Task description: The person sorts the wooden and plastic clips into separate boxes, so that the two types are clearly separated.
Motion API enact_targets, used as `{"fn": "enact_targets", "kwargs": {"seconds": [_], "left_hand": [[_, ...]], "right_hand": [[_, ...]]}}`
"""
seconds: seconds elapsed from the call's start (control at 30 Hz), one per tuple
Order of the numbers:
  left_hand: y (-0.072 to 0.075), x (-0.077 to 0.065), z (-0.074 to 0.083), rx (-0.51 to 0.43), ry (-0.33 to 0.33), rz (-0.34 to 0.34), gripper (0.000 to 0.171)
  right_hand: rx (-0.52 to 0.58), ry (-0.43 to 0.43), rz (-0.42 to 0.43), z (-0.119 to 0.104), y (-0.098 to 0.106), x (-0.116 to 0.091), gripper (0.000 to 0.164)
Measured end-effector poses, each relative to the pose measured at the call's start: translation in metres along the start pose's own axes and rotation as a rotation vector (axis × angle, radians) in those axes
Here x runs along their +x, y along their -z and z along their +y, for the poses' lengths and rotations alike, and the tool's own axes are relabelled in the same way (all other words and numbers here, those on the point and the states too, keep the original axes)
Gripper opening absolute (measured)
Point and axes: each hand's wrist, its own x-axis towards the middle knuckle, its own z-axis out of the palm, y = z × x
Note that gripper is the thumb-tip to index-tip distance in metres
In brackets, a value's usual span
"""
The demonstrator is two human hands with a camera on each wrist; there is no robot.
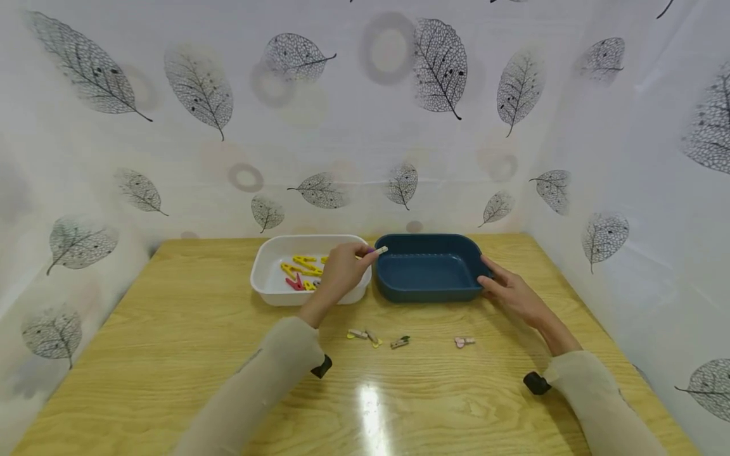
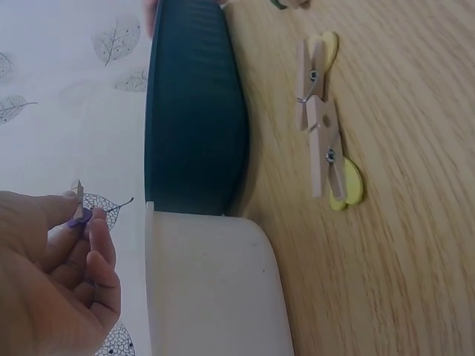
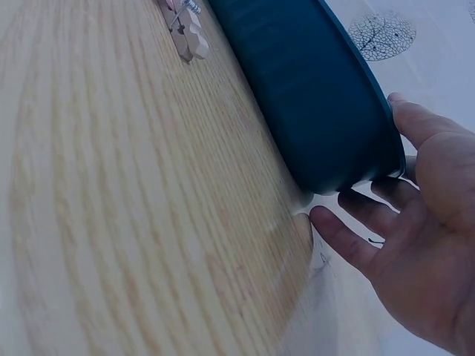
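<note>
My left hand (image 1: 341,273) pinches a small wooden clothespin (image 1: 381,250) with a purple decoration between thumb and fingers. It is above the inner edges of two basins, where the white basin (image 1: 285,297) meets the dark blue basin (image 1: 428,296). Inside the white one lie several yellow clothespins (image 1: 308,271) and a red clothespin (image 1: 294,283), partly hidden by my hand. At the blue basin's right end, my right hand (image 3: 438,215) grips the wall, its thumb by the rim and fingers against the outside.
In front of the basins on the wooden table (image 1: 199,354) lie two yellow-trimmed clothespins (image 2: 326,148), one with a dark green decoration (image 1: 400,342), and a pink-trimmed one (image 1: 464,342) farther right. A leaf-patterned sheet (image 1: 353,139) hangs behind and at the sides.
</note>
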Motion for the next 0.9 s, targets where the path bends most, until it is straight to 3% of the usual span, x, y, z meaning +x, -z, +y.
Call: {"fn": "enact_targets", "kwargs": {"seconds": [0.2,0.47,0.9], "left_hand": [[-0.007,0.009,0.008,-0.006,0.056,0.006,0.026],[-0.019,0.019,0.014,0.017,0.073,0.000,0.027],[-0.037,0.035,0.019,0.079,0.118,0.061,0.023]], "right_hand": [[-0.001,-0.001,0.001,-0.003,0.000,0.001,0.068],[0.008,-0.007,0.006,0.000,0.000,-0.001,0.068],[-0.005,0.001,0.006,0.003,0.001,0.001,0.068]]}}
